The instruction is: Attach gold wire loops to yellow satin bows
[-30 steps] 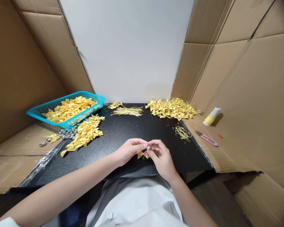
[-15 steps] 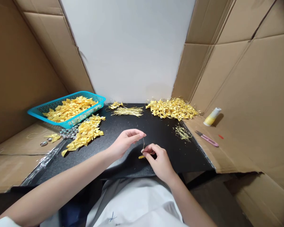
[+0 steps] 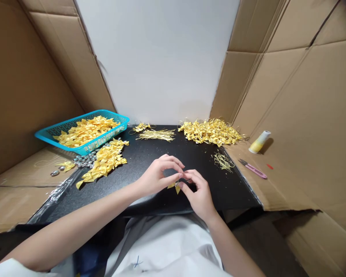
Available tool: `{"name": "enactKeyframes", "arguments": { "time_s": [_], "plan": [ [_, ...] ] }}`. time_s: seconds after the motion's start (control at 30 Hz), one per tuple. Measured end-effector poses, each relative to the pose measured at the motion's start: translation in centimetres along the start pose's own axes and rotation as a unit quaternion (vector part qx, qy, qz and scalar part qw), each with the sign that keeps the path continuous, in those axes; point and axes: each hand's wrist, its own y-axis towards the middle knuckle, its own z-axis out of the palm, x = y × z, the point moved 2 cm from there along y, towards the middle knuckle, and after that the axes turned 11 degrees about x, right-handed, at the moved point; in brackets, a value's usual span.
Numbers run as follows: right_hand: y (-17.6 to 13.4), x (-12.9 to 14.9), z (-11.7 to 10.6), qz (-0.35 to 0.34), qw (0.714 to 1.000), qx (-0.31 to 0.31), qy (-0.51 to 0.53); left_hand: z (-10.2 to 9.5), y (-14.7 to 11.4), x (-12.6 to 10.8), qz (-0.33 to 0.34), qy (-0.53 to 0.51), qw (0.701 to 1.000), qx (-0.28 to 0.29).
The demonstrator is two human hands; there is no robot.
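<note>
Basket (image 3: pixel 88 146), blue, filled with yellow bows. Silver beads (image 3: pixel 85 159), heaped beside loose bows (image 3: pixel 106 158). Gold strands (image 3: pixel 157 134), a bundle at the tabletop's (image 3: pixel 150 152) back. Left hand (image 3: pixel 158 175): thumb and fingers curved inward; whether they pinch the cord, I cannot tell. One bow (image 3: pixel 177 189), beneath the meeting fingertips. Right hand (image 3: pixel 198 192): curled, thumb beside that bow, grip unclear. Change: hands, just apart with cord stretched between, now converge; both apparently work the cord together. Corded pile (image 3: pixel 212 132). Clippings (image 3: pixel 224 162). Snips (image 3: pixel 253 169). Cone (image 3: pixel 258 143).
</note>
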Motion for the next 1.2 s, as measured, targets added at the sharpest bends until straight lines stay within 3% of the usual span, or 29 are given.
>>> {"name": "enactKeyframes", "arguments": {
  "time_s": [0.23,0.33,0.5,0.57,0.8,1.0,1.2],
  "plan": [
    [0.1,-0.1,0.2,-0.007,1.000,0.008,0.004,0.6,-0.1,0.6,0.011,0.005,1.000,0.015],
    [0.2,-0.2,0.1,0.002,1.000,0.001,0.019,0.7,-0.4,1.5,-0.014,0.015,1.000,0.021],
    [0.1,-0.7,0.1,0.009,0.997,-0.020,0.067,1.6,-0.6,2.8,0.015,0.058,0.986,0.156],
    [0.0,-0.9,0.1,0.015,0.996,-0.027,0.081,1.9,-0.6,3.2,0.027,0.080,0.982,0.172],
    [-0.1,-1.5,-0.1,0.039,0.989,-0.067,0.123,2.1,-0.9,3.7,0.061,0.169,0.974,0.137],
    [-0.1,-1.4,-0.2,0.042,0.979,-0.100,0.175,1.8,-1.0,3.4,0.051,0.252,0.961,0.098],
    [-0.1,-1.2,-0.2,0.062,0.968,-0.112,0.217,2.0,-1.2,3.3,0.075,0.323,0.939,0.090]
  ]
}}
